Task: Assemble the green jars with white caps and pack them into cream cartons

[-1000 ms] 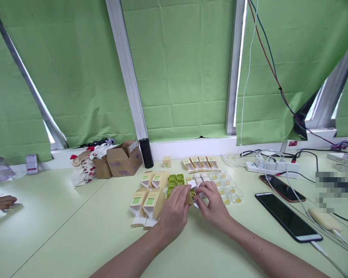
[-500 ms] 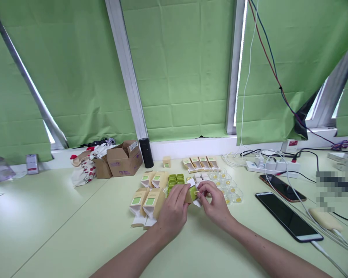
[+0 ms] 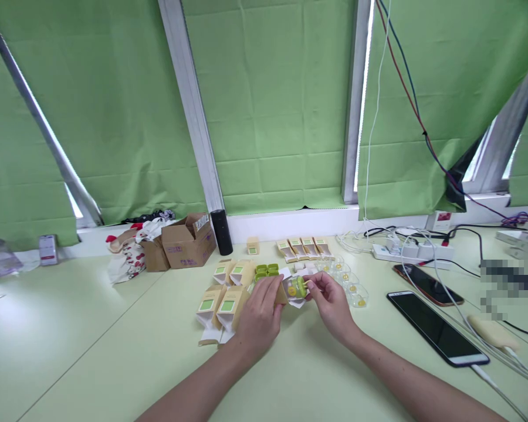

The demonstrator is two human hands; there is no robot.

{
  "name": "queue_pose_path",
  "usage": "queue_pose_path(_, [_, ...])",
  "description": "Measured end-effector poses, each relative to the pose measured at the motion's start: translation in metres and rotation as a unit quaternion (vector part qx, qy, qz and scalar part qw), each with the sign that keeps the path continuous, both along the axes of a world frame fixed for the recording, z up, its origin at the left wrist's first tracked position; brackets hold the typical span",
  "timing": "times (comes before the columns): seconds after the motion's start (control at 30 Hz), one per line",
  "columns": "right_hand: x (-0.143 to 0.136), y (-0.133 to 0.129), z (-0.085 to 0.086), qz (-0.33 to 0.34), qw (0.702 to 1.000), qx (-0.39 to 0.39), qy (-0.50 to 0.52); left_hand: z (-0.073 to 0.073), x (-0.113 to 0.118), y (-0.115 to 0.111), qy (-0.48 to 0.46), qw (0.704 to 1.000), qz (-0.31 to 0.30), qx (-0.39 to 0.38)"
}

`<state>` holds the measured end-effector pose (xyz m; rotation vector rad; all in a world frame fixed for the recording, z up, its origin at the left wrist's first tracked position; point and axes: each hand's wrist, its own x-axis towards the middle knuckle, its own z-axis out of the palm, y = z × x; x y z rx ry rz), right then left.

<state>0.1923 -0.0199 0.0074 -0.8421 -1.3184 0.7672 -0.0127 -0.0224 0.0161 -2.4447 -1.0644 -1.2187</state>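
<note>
The container point(image 3: 296, 287), green at one end and clear with yellow inside, lies tilted between the two hands, at the open end of the held carton point(image 3: 281, 294) and partly out of it. The left hand point(image 3: 259, 315) has its grip closed around that carton, white flaps spread at the mouth. The right hand point(image 3: 333, 303) has its grip closed, fingertips pinching the container's green end, where a thin pale bit shows.

Just behind the hands on the table point(image 3: 114, 357) sit green cups point(image 3: 267, 269), with white pieces point(image 3: 305, 267) beside them, partly hidden. To the right stand clear cups point(image 3: 359, 298) with yellow centers. To the left, four tan cartons point(image 3: 232, 300) with green labels lie in two rows, the nearer ones with white flaps out.

Farther back are a row of four small cartons point(image 3: 308, 247) and one lone carton point(image 3: 253, 246). Left of these stand a black cylinder point(image 3: 221, 232), an open cardboard box point(image 3: 188, 245) and a patterned bag point(image 3: 128, 262). On the right lie a white-edged phone point(image 3: 437, 328), a darker phone point(image 3: 427, 285) and, behind them, a power strip point(image 3: 381, 254) among cables.
</note>
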Motion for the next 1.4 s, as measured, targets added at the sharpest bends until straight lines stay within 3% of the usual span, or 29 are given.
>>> queue_pose_path(0.2, [0.009,0.005,0.004,-0.017,0.998,-0.02,0.051,-0.002,-0.004,0.005,-0.051,0.998,0.025,-0.037])
queue_pose_path(0.4, [0.017,0.009,0.004,-0.041,0.999,-0.001,0.01,-0.004,-0.006,0.011,-0.177,0.973,0.055,-0.137])
queue_pose_path(0.57, [0.016,0.009,0.0,-0.043,0.992,-0.003,-0.12,0.0,-0.002,0.013,-0.341,0.9,-0.036,-0.268])
queue_pose_path(0.73, [0.012,0.006,-0.003,-0.042,0.966,-0.011,-0.253,-0.002,0.0,0.021,-0.442,0.823,-0.138,-0.329])
queue_pose_path(1.1, [0.009,0.003,-0.005,-0.053,0.932,-0.022,-0.357,-0.001,0.0,0.025,-0.576,0.658,-0.221,-0.431])
queue_pose_path(1.27, [0.009,0.003,-0.006,-0.051,0.923,-0.026,-0.381,0.0,0.0,0.025,-0.591,0.61,-0.264,-0.457])
queue_pose_path(1.4, [0.008,0.001,-0.005,-0.044,0.92,-0.031,-0.388,-0.002,-0.003,0.027,-0.594,0.589,-0.278,-0.472])
